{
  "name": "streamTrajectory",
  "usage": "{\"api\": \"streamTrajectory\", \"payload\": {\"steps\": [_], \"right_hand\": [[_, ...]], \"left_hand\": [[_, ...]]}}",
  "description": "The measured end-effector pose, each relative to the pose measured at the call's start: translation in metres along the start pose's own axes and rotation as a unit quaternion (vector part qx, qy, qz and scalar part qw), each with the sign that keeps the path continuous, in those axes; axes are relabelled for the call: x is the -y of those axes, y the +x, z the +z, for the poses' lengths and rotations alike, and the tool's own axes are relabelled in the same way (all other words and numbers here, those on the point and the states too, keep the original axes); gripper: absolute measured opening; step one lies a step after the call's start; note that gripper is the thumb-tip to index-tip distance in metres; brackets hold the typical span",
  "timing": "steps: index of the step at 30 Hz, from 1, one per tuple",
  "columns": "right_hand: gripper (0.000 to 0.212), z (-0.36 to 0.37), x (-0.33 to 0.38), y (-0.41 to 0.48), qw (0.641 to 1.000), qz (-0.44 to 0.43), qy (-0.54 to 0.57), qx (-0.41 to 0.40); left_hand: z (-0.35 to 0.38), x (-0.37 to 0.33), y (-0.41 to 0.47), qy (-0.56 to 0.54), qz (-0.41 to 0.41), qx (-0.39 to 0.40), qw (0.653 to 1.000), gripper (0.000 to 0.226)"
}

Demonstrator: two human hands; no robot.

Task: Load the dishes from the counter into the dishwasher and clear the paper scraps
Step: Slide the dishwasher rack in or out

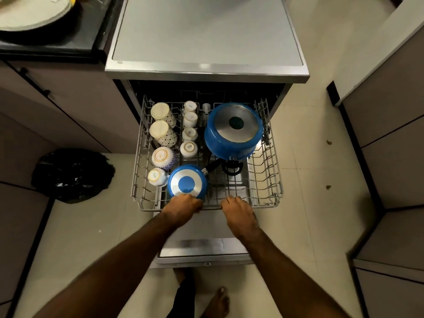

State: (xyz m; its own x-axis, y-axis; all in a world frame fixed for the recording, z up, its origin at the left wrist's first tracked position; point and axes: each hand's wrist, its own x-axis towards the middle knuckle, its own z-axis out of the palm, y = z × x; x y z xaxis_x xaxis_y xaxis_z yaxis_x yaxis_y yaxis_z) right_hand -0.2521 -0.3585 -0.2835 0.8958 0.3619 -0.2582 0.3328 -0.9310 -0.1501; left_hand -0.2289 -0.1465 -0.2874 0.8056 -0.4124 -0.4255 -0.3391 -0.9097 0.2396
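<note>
Rack (267,203) gripped by left hand (183,206), right hand (238,213).

The rack (277,180) that I grip with my left hand (181,206) and right hand (238,211) is smooth, dull grey coated wire. The big pot (234,129) has glossy blue walls and a bare brushed-metal base. The small saucepan (187,183) has the same 2 finishes, plus a shiny black plastic handle (212,167). The cups (189,149) look like glazed white ceramic. The dishwasher top (206,31) is matt grey with a steel edge. The bin bag (73,175) is crinkled, glossy black plastic. The floor tiles (309,203) are smooth cream.
</note>
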Motion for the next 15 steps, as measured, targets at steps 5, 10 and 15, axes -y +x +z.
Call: {"api": "streamTrajectory", "payload": {"steps": [5,10,15], "right_hand": [[0.032,-0.014,0.002,0.033,0.999,0.028,-0.022,-0.018],[0.03,-0.041,-0.006,0.088,0.997,0.05,-0.053,-0.023],[0.034,-0.056,-0.013,0.137,0.995,0.06,-0.08,-0.02]], "left_hand": [[-0.02,0.018,0.02,0.007,0.002,-0.04,0.999,0.019],[-0.048,0.034,0.066,-0.001,-0.045,-0.037,0.998,0.013],[-0.07,0.064,0.106,0.026,-0.055,-0.068,0.996,0.016]]}}
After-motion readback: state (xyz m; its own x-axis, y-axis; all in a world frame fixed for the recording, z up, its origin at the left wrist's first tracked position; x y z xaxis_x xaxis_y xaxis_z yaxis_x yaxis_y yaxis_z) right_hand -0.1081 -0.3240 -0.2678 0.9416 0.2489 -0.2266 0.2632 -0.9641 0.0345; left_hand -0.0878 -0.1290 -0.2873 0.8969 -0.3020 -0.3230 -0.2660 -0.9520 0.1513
